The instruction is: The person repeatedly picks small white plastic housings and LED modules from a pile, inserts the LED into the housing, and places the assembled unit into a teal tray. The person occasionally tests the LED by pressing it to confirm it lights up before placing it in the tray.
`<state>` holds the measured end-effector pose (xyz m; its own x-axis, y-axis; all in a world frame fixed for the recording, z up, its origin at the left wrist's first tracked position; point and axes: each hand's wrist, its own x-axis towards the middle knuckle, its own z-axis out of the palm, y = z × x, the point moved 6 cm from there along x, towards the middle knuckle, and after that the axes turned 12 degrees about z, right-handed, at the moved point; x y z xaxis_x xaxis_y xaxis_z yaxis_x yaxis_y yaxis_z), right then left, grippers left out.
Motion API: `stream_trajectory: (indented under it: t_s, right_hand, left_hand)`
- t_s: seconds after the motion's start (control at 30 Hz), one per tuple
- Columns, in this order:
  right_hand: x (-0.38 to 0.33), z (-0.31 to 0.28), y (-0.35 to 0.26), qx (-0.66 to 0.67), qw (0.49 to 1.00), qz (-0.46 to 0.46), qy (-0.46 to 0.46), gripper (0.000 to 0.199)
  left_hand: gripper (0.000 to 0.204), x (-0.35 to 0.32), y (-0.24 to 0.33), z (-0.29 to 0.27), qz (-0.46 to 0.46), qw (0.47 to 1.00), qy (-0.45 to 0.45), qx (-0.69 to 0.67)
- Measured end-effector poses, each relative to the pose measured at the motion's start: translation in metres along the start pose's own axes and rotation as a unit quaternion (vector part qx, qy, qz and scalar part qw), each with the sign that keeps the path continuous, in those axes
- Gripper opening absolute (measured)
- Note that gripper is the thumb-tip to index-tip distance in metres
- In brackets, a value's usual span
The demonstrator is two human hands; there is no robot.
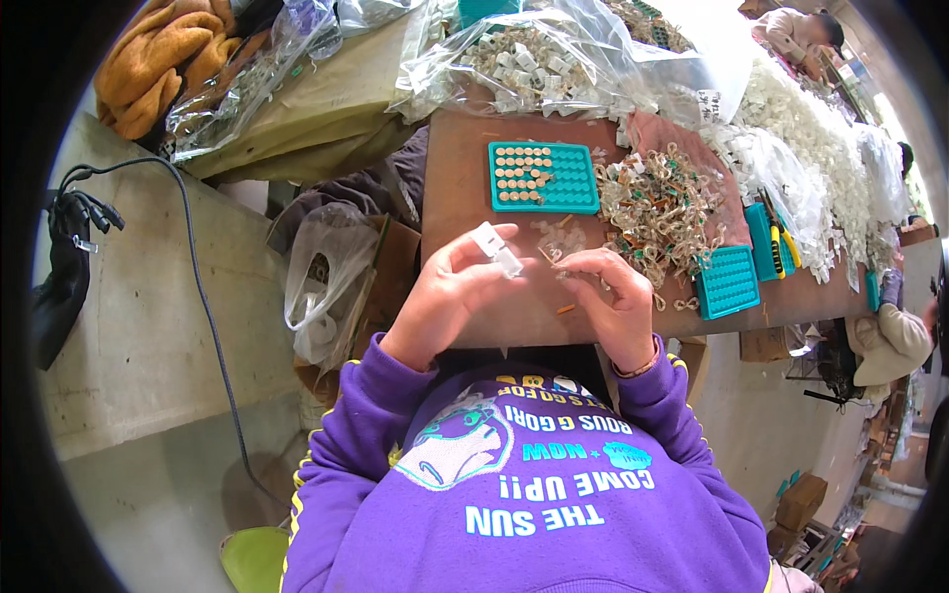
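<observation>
My left hand [445, 301] is closed on a small white plastic casing [498, 250], held between thumb and fingers over the table's near edge. Just to its right, the thumb and forefinger of my right hand [615, 304] pinch a small thin brownish piece [547, 257]; its kind is too small to make out. Beyond both hands lies a teal tray [573, 180], its left part filled with rows of round tan discs [522, 163]. A few clear plastic bits [560, 237] lie between the tray and my right hand.
A heap of small looped wire parts [660, 212] covers the table's right side, beside another teal tray [730, 282] and yellow-handled pliers [787, 247]. Clear bags of white parts [529, 69] stand at the back. Other people [890, 341] sit on the right.
</observation>
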<state>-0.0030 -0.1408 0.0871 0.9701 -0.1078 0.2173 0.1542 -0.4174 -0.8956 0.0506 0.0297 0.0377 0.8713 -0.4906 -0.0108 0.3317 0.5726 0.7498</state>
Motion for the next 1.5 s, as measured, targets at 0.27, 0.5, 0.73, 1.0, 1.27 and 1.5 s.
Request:
stream_trajectory:
  t_s: [0.27,0.5,0.73,1.0,1.27,1.5]
  right_hand:
    - [-0.001,0.005,-0.024,-0.133,0.982,-0.132,-0.031,0.017]
    - [-0.004,0.004,-0.026,-0.075,0.987,-0.135,-0.055,0.020]
    - [-0.002,0.002,-0.031,-0.098,0.977,-0.153,-0.112,0.023]
    - [0.001,-0.008,-0.027,-0.135,0.984,-0.108,0.052,0.029]
    - [0.001,0.011,-0.004,-0.128,0.984,-0.079,0.098,0.019]
    - [0.000,0.007,0.036,0.215,0.957,0.192,-0.003,0.012]
  left_hand:
    - [0.023,-0.007,-0.030,0.017,-0.016,0.989,0.037,-0.142]
    - [0.023,0.004,-0.027,0.007,0.062,0.993,0.048,-0.082]
    - [0.023,0.010,-0.028,0.007,0.082,0.990,0.053,-0.099]
    - [0.016,0.007,-0.024,0.011,0.122,0.988,0.084,0.041]
    - [0.017,0.005,-0.036,0.017,0.078,0.989,0.078,0.095]
    - [0.038,0.005,-0.045,0.016,-0.020,0.990,0.084,-0.111]
